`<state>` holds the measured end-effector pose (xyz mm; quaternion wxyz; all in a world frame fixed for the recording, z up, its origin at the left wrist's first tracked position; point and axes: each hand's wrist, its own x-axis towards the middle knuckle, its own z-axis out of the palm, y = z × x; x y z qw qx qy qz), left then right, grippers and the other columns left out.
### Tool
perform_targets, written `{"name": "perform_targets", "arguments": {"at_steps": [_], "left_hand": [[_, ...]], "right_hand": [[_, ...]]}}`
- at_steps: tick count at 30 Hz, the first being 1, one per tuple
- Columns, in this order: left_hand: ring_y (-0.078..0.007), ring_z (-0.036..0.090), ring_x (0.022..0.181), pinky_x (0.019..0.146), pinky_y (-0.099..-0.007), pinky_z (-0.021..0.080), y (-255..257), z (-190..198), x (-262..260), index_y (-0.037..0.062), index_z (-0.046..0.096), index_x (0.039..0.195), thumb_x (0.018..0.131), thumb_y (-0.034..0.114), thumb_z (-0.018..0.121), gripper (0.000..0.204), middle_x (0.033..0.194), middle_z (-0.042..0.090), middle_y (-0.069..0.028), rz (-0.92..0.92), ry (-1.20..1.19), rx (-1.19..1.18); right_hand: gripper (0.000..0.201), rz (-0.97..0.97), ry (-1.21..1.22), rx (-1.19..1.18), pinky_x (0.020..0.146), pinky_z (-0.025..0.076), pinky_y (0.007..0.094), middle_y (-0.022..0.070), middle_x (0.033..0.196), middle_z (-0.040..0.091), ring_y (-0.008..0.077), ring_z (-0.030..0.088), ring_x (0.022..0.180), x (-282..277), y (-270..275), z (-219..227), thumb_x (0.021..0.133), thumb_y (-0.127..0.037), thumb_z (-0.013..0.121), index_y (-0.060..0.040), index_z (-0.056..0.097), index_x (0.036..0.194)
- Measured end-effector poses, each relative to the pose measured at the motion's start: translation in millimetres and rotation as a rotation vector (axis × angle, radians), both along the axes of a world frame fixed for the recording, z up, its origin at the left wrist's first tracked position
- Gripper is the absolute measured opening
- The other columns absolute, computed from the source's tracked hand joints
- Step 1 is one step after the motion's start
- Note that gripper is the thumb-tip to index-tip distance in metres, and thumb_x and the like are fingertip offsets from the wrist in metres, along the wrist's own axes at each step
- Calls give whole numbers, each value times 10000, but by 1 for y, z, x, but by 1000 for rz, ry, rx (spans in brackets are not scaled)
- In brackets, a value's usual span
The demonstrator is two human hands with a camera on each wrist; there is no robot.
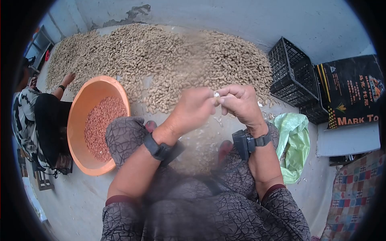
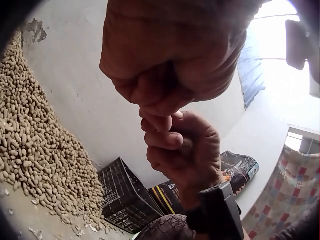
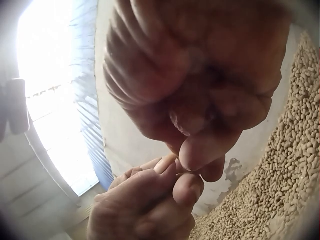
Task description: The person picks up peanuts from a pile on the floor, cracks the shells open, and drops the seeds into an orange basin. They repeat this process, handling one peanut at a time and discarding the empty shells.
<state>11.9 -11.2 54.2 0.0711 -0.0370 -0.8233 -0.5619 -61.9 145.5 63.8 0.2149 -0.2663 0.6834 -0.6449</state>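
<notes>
Both hands meet in front of the heap of unshelled peanuts (image 1: pixel 161 52). A small pale peanut (image 1: pixel 216 95) shows between their fingertips. My left hand (image 1: pixel 192 108), its fingers curled, pinches it from the left; my right hand (image 1: pixel 243 105) pinches it from the right with thumb and index finger. In the left wrist view, the left hand (image 2: pixel 170 55) hangs above the right hand (image 2: pixel 187 150) and their fingertips touch, hiding most of the peanut. In the right wrist view a small pale piece (image 3: pixel 180 122) lies within the curled right fingers; what it is, I cannot tell.
An orange basin (image 1: pixel 74 116) of reddish shelled peanuts (image 1: pixel 100 128) stands at left, beside another person (image 1: pixel 30 120). On the right are a green bag (image 1: pixel 295 136), black crates (image 1: pixel 289 72) and a black printed sack (image 1: pixel 350 88). Shell bits (image 1: pixel 197 152) litter the floor between the knees.
</notes>
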Motion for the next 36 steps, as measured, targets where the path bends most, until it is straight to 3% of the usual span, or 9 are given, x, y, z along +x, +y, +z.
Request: {"name": "perform_targets", "arguments": {"at_steps": [12,14,16,19,24,26,28,31,36], "left_hand": [[-87,534,537,496,-245,427,8,-24,-7,-11,608,792,860,97,511,161,624,599,-43,140,103,-95],[-52,470,497,447,-198,372,12,-23,-8,11,588,818,890,146,536,162,641,575,-17,143,-29,308],[-36,435,487,430,-180,338,12,-23,-9,21,575,833,897,160,543,156,651,562,-8,134,-96,397],[-19,390,472,403,-161,296,13,-27,-8,33,555,845,904,173,546,152,661,543,0,126,-152,541],[-27,386,465,397,-159,295,11,-35,-10,40,537,843,912,194,532,169,669,540,-11,153,-204,742],[-36,389,463,401,-152,298,11,-33,-9,42,526,852,924,182,504,159,675,540,-24,156,-222,990],[-40,389,464,403,-152,301,12,-27,-8,30,525,876,923,155,491,138,684,545,-31,144,-223,1071],[-44,389,467,408,-153,307,4,-28,-9,4,524,935,920,110,470,119,699,550,-40,81,-235,1195],[-48,391,469,421,-153,316,1,-24,-7,-32,511,1051,912,83,461,187,715,547,-41,-13,-243,1247]], "right_hand": [[84,-167,-113,-59,455,443,201,74,659,625,86,577,528,4,-12,-17,748,-43,621,35,648,766],[86,-170,-191,-137,449,438,199,79,657,624,85,577,522,2,-12,-18,751,-45,620,37,643,768],[61,-164,-147,-107,400,354,162,82,670,633,60,532,469,3,-12,-19,793,-41,588,11,617,806],[88,-175,-117,-81,436,423,188,72,658,625,80,575,517,4,-12,-24,764,-53,615,33,632,770],[92,-210,-222,-158,432,409,179,71,656,622,81,574,517,11,-16,-20,782,-62,602,26,628,790],[99,-218,-225,-186,429,404,176,72,654,621,82,571,512,10,-16,-19,791,-68,595,26,626,796],[145,-90,-412,-268,429,405,174,72,655,620,84,568,511,4,-10,-17,818,-117,596,22,631,804],[177,84,-237,-135,392,344,167,93,639,613,79,534,474,1,0,-3,850,-141,556,24,618,830],[190,-77,-120,5,442,408,168,41,640,612,65,545,512,-5,4,-1,836,-181,608,-9,666,895]]}}
